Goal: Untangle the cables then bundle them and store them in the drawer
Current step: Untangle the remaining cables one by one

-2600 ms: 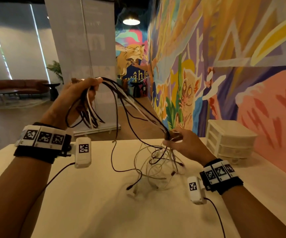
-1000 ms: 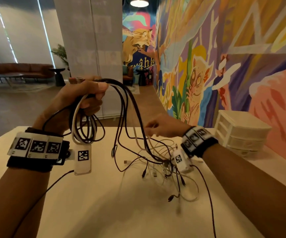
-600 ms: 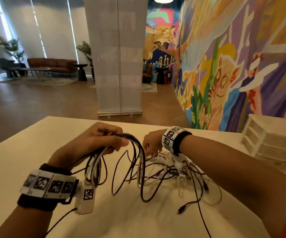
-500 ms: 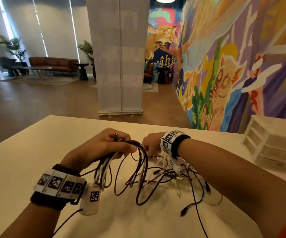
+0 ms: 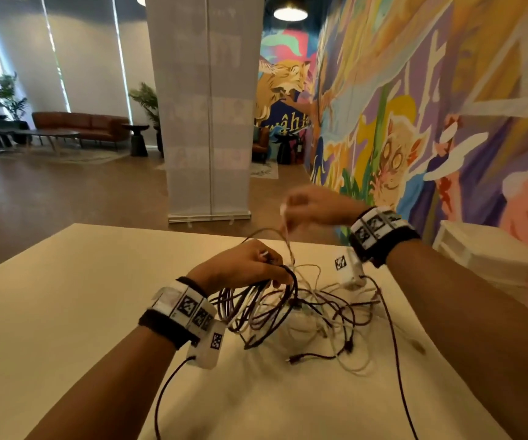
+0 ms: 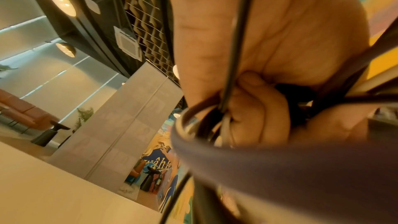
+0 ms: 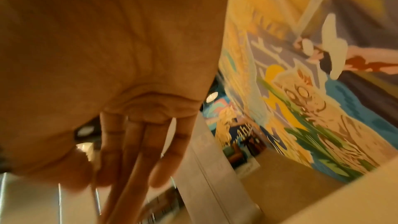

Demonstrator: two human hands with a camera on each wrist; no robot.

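A tangle of black and white cables (image 5: 326,315) lies on the cream table (image 5: 66,312). My left hand (image 5: 269,268) hovers just above the table and grips a bundle of looped dark and white cables (image 5: 250,309); in the left wrist view its fingers (image 6: 254,108) curl round those loops. My right hand (image 5: 288,211), blurred and raised above the far table edge, pinches a thin white cable (image 5: 288,239) that runs down into the tangle. In the right wrist view thumb and forefinger (image 7: 103,168) hold that strand while the other fingers stretch out.
A white drawer unit (image 5: 484,252), its drawers closed, stands on the table at the right against the painted wall. A black lead (image 5: 395,360) hangs from the right wrist camera across the table. A grey banner stand (image 5: 208,122) rises beyond the far edge.
My left hand came down from chest height to just above the table with its bundle. In the last half second my right hand rose from beside it, drawing a white cable upward.
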